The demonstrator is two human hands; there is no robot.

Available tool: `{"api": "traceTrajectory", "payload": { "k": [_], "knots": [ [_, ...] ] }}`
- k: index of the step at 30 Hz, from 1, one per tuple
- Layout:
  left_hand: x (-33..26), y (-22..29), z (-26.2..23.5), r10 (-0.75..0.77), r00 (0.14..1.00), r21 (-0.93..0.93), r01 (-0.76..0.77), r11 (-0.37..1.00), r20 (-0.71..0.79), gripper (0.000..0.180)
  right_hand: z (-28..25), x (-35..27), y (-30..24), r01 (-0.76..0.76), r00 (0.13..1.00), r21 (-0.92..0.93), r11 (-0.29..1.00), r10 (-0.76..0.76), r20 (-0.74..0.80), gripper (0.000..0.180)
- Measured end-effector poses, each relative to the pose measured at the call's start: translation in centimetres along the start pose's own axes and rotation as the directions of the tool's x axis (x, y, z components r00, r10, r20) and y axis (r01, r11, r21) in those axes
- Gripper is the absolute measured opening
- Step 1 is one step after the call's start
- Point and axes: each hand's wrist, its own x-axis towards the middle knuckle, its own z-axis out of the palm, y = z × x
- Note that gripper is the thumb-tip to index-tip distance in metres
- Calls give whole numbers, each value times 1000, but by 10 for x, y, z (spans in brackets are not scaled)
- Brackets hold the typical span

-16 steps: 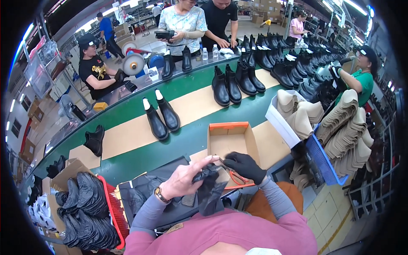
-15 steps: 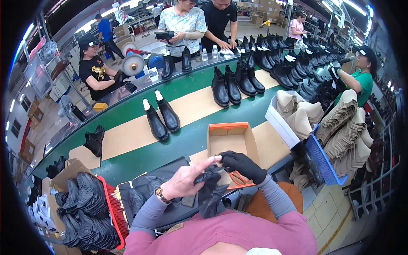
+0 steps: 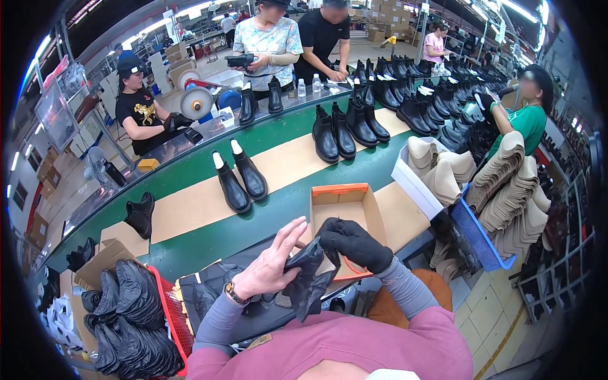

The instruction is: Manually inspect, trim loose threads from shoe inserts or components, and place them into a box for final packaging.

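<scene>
Crumpled thin black wrapping (image 3: 306, 278), plastic or paper, hangs between my hands in front of my chest. My bare left hand (image 3: 269, 256), with a watch at its wrist, holds its left side between thumb and palm, fingers stretched upward. My right hand (image 3: 358, 244) wears a black glove and is closed on the upper edge of the wrapping. Whether anything is inside it is hidden. Just beyond my hands is an open shoebox (image 3: 345, 189) with an orange rim. Dark sheets (image 3: 215, 285) lie flat under my left forearm.
A pair of black boots (image 3: 244, 183) stands on cardboard strips across the green table (image 3: 278, 221). A red basket (image 3: 170, 304) with black-wrapped forms is at left. At right are a blue basket (image 3: 478, 234) and stacked beige inserts (image 3: 503, 171). Several co-workers stand around.
My left fingers have lifted and spread away from my right hand. My right hand has shifted slightly, and the wrapping now hangs more stretched between both hands.
</scene>
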Motion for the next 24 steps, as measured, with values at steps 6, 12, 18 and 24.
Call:
{"api": "traceTrajectory", "payload": {
  "k": [6, 12, 18, 24],
  "knots": [
    [-15, -1, -11, -128, 992, -19, 128, 992, 11, 82, 13, 0, -2, 123, 991, -21, 992, -124, -58, 38],
    [-24, 3, -8, -168, 982, 77, 174, 982, -83, 71, 40, -5, -11, 354, 893, -741, 571, -442, 86, 30],
    [-28, -15, -10, -155, 928, 54, 184, 982, -340, 67, 52, 2, -17, 606, 726, -708, 362, -616, 306, 40],
    [-31, -27, 1, -224, 786, -241, 98, 966, -576, 77, 34, -7, 15, 346, 853, 12, 938, -309, -420, 69]
  ]
}}
